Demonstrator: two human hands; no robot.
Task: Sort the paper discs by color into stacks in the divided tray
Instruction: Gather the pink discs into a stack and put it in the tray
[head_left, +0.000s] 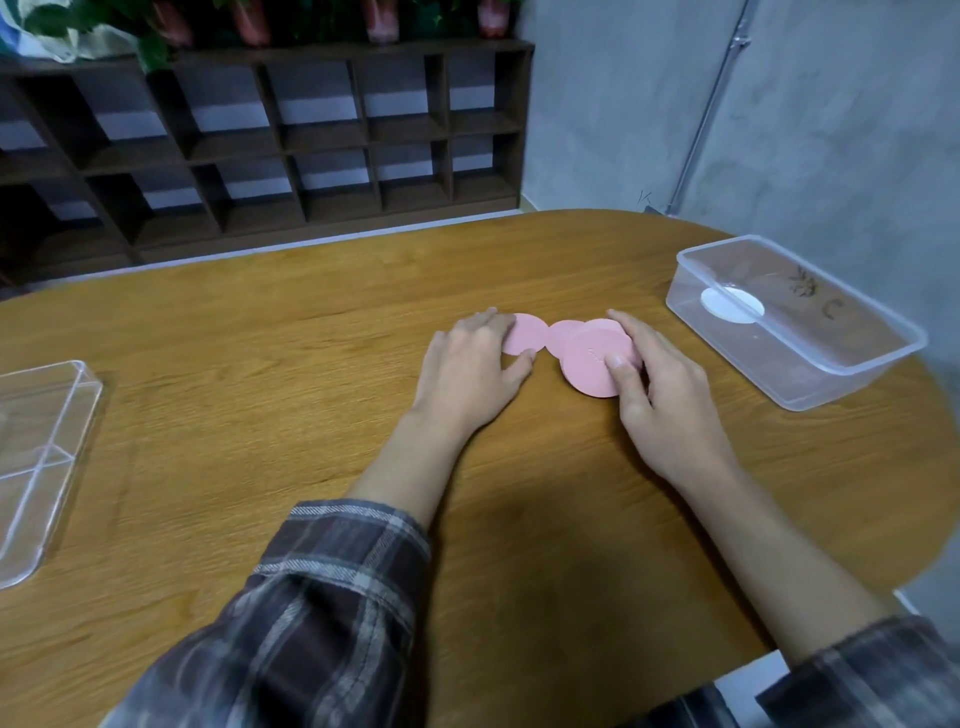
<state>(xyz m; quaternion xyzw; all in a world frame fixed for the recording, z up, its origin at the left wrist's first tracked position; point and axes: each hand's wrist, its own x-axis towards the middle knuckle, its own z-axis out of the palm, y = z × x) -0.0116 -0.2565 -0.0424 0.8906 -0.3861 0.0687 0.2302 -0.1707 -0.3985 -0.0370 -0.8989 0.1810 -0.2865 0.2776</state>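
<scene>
Table (311, 338) first, since it's the biggest thing and kind of the root of the problem: that wood top is smooth, and thin paper lying flat on it is a pain to lift, so anything you pinch can slide away instead of coming up. Next down in size, the clear tub (810, 364) on your right has one white disc (732, 305) in it, and the divided tray (47, 457) sits way over at the left edge, well apart from where you're working, so every carry is a long trip with a loose stack. Your right hand (660, 400) is closed around the pink stack (597, 361), thumb pressed on top and fingers curled round the far edge; I'd guess the stack fans out or sheds its bottom discs if you lift with only that top pressure. Your left hand (472, 369) is laid flat and open with fingertips on a single pink disc (524, 340), pinning it, not holding it, so it could skate off or crease if you drag it. Smallest bit: another pink disc (561, 335) is tucked between the two, partly under the stack, and honestly it's the one you'll most likely leave behind.
</scene>
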